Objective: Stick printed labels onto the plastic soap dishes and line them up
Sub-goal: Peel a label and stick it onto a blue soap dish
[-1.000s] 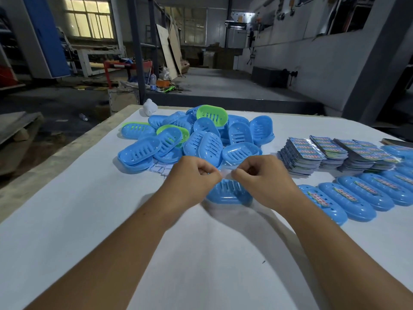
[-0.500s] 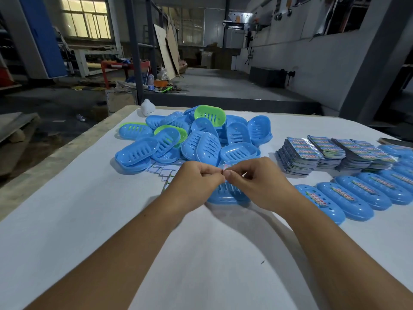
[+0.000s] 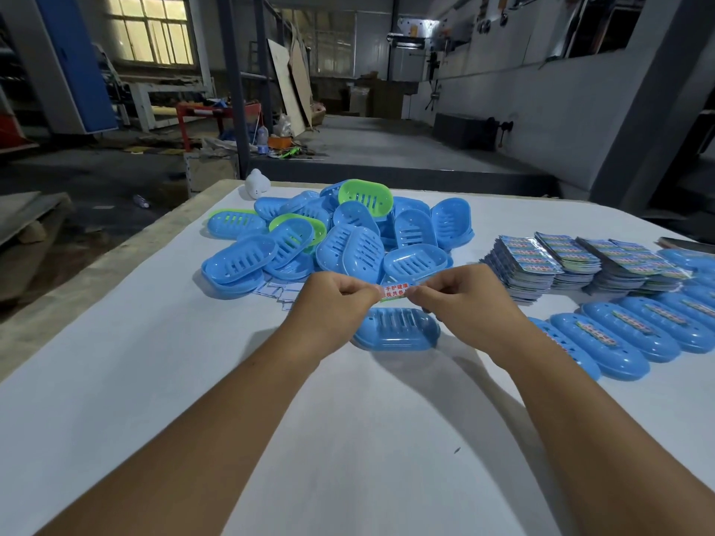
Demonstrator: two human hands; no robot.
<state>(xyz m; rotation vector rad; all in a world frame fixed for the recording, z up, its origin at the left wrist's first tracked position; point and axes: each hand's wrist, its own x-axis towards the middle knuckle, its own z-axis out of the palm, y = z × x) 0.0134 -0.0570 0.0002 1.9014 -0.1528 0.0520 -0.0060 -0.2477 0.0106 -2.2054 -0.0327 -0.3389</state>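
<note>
While both hands pinch label (image 3: 394, 292) ends above blue dish (image 3: 396, 334), bare white table (image 3: 367, 439) near edge.

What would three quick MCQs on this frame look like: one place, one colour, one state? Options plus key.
1. Where are the stacks of printed labels?
A. right of the dish pile
B. left of it
C. on the floor

2. What colour is the dish on top of the pile?
A. red
B. green
C. white

3. How is the label held?
A. lying flat on the table
B. stuck to a dish
C. pinched at both ends

Key: 1 A, the stacks sit right of the pile. 2 B, it is green among blue. 3 C, the left hand and right hand stretch it above the single blue dish.
</note>
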